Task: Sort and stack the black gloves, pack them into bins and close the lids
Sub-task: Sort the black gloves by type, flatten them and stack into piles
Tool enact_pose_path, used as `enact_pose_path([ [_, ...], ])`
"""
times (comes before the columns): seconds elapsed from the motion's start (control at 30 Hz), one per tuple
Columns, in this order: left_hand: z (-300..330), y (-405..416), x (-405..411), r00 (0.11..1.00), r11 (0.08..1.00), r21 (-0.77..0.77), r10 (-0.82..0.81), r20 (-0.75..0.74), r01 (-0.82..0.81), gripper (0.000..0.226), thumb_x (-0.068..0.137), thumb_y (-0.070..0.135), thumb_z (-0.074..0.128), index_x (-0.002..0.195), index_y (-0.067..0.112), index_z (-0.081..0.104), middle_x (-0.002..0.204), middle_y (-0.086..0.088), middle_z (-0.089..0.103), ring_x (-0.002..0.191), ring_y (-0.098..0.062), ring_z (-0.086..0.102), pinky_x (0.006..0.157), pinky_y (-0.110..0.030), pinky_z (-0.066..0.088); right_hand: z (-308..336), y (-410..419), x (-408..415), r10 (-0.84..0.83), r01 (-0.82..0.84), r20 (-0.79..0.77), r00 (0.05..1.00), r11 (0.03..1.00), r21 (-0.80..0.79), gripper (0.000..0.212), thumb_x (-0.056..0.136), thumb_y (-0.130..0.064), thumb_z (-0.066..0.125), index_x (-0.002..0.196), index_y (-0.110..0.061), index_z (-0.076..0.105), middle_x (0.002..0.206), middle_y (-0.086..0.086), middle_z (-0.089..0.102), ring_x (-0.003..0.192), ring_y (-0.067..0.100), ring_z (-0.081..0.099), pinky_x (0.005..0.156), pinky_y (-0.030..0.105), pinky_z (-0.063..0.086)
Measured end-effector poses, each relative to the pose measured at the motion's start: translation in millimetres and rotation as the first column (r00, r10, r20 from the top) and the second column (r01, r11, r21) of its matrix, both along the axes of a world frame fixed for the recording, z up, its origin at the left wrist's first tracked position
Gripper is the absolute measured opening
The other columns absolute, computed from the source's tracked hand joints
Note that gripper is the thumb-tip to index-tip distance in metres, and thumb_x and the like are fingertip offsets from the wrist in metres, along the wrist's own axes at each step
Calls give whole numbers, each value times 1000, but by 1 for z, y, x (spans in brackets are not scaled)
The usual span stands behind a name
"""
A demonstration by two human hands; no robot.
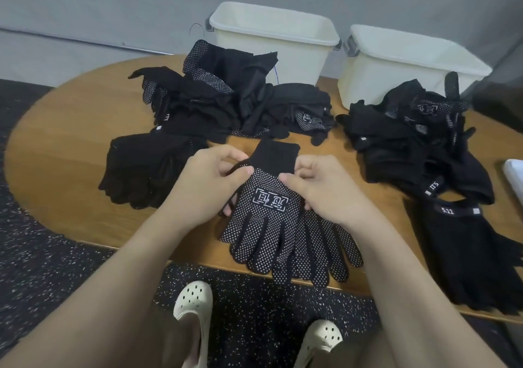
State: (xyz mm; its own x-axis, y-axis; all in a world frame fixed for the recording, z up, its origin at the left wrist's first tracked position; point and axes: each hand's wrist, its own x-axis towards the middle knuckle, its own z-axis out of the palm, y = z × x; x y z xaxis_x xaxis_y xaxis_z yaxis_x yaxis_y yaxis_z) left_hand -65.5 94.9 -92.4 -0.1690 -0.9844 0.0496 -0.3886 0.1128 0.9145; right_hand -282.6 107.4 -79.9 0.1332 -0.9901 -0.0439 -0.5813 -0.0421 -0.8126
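Left hand: the left hand (210, 182) pinches the left edge of the dotted glove (264, 212) at the wrist, thumb and fingers curled on the fabric.
Right hand: the right hand (319, 186) grips the right edge of the same glove at the cuff line, fingers curled round it.
Dotted glove: at the centre of the view, palm side up, white dots and a printed white logo showing, cuff toward 12 o'clock, fingers toward 6 o'clock, overhanging the near desk edge. A second dotted glove (325, 251) lies under it, offset toward 4 o'clock.
Glove piles: one heap (215, 98) at 11 o'clock, a flat stack (147, 172) at 9 o'clock, one heap (410, 129) at 2 o'clock, a stack (475, 254) at 4 o'clock.
Bins: two cream bins, lids off, at 12 o'clock (271, 42) and 1 o'clock (407, 64), behind the heaps.
Desk: oval wooden desk (68, 129), carrying all items.
Floor: dark speckled floor (254, 311); two pale clogs (192, 305) at 6 o'clock.
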Motion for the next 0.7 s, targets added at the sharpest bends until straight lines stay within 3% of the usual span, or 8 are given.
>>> enact_pose_path([
  [0.17,1,-1,-2,999,997,72,35,-36,-33,26,95,23,73,119,16,65,77,-3,77,57,-19,69,51,-30,57,-5,-10,-3,-70,67,-28,997,995,-75,33,100,-27,66,84,1,59,70,8,71,53,20,54,59,31,48],
  [0.27,-1,-2,-1,998,996,62,65,-9,-64,25,94,18,74,117,13,66,74,-1,77,58,-18,71,51,-32,59,-11,-14,-1,-99,92,-80,992,992,-84,30,97,-27,70,78,-5,60,58,-3,60,47,7,43,77,30,38],
  [0.33,-2,-1,0,995,994,52,92,26,-93,21,95,16,73,114,12,66,71,-1,76,54,-19,71,49,-31,58,-14,-16,0,-116,109,-95,989,991,-76,33,94,-29,73,70,-16,56,55,-8,57,53,2,41,83,31,32],
  [0.47,-2,2,3,995,992,69,101,24,-103,20,94,15,73,112,10,66,73,-3,76,56,-23,73,52,-35,61,-16,-17,2,-165,154,-138,976,984,-92,27,91,-35,76,71,-28,59,72,-6,70,89,20,59,78,32,45],
  [0.6,0,4,6,992,993,43,111,57,-114,23,95,17,73,115,12,65,74,-2,77,55,-21,73,54,-34,62,-7,-11,7,-209,182,-216,954,974,-138,16,91,-35,76,82,-26,67,76,-12,69,81,-1,57,68,26,46],
  [0.7,1,7,8,983,991,-18,135,124,-134,22,94,21,73,115,16,65,71,0,76,54,-16,73,57,-31,62,-5,-9,8,-247,203,-295,923,964,-171,18,88,-40,79,84,-28,65,78,-15,66,78,3,61,72,31,53],
])
